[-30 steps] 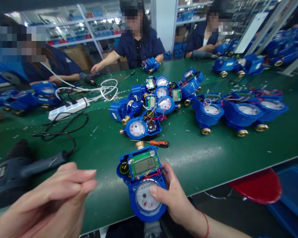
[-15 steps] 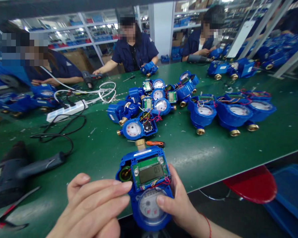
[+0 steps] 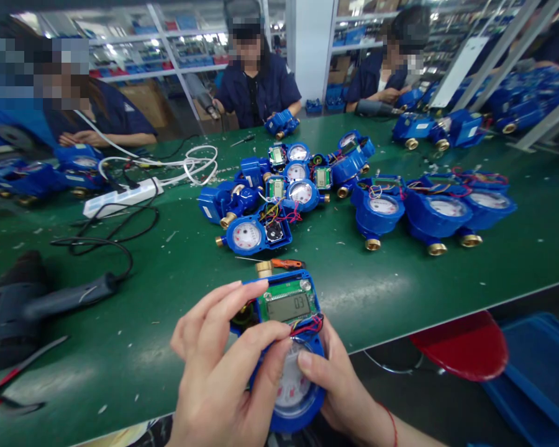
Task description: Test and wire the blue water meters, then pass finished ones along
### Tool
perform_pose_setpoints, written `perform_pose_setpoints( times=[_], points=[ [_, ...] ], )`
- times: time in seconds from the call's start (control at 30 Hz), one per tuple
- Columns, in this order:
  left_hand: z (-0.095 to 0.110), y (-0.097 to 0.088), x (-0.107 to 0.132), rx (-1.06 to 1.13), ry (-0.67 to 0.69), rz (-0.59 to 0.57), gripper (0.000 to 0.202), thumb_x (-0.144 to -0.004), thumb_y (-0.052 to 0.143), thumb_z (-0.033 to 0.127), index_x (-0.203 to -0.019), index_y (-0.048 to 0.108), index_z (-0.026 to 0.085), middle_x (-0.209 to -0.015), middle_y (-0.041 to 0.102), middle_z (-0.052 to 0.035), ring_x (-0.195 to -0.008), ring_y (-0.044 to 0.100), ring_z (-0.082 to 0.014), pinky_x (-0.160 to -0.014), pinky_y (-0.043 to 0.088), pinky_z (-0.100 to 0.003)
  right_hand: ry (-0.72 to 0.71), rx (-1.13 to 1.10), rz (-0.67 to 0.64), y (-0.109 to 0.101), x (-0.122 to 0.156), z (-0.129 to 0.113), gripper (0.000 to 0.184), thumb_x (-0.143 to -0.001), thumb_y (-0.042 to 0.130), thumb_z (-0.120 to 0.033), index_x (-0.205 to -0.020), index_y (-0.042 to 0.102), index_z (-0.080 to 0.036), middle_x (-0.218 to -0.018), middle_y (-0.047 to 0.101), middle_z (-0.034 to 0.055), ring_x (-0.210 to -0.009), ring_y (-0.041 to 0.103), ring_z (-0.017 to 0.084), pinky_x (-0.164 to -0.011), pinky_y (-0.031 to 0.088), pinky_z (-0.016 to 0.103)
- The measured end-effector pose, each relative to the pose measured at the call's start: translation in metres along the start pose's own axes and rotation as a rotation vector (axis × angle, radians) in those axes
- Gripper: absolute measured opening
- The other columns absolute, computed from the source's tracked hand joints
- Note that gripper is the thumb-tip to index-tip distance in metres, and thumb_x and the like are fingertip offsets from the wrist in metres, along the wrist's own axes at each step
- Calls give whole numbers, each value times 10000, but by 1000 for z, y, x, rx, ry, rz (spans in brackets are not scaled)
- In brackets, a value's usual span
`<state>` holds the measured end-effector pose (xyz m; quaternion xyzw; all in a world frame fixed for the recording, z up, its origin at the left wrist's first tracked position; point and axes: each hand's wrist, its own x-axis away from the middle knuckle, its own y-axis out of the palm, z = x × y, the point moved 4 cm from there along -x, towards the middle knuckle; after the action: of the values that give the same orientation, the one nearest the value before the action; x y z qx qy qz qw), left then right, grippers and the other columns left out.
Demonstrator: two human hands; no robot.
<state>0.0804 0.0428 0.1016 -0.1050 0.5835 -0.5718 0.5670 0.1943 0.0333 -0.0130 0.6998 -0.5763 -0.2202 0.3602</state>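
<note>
Green tabletop (image 3: 382,292) flecked with plastic shavings (image 3: 171,236) passes beneath a blue water meter (image 3: 289,310), its housing open, lifted in both hands. A left-hand grip (image 3: 221,366) is closed over its circuit board (image 3: 284,297), while a right-hand grip (image 3: 340,388) cups the dial (image 3: 292,379) end. Just beyond lies an orange-handled screwdriver (image 3: 286,263), then heaped meters (image 3: 261,233), and co-workers (image 3: 254,81) sit across the tabletop.
</note>
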Motion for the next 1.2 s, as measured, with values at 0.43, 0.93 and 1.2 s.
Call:
perform_pose_setpoints(
  times=[0.43,0.93,1.2],
  points=[
    [2,-2,1,1,-27,6,253,-781,628,81,-947,618,271,-1253,524,-56,-1157,459,-287,-902,382,-494,100,-125,-112,11,2,6,523,-726,725,-344,-1165,463,-231,-1167,586,94,-1067,580,262,-953,417,454],
    [-21,-5,9,16,-87,111,199,-786,647,87,-906,672,244,-1239,555,-82,-1091,530,-285,-906,399,-494,128,-131,-28,9,-3,19,592,-658,808,-293,-1097,425,-189,-1153,543,87,-1054,559,219,-958,399,429],
    [-23,-4,8,-109,-16,-6,195,-799,653,165,-957,686,275,-1307,507,-89,-1175,470,-328,-939,366,-527,117,-81,-43,10,-3,17,612,-654,821,-317,-1099,425,-177,-1166,539,89,-1056,549,226,-921,418,400]
  ],
)
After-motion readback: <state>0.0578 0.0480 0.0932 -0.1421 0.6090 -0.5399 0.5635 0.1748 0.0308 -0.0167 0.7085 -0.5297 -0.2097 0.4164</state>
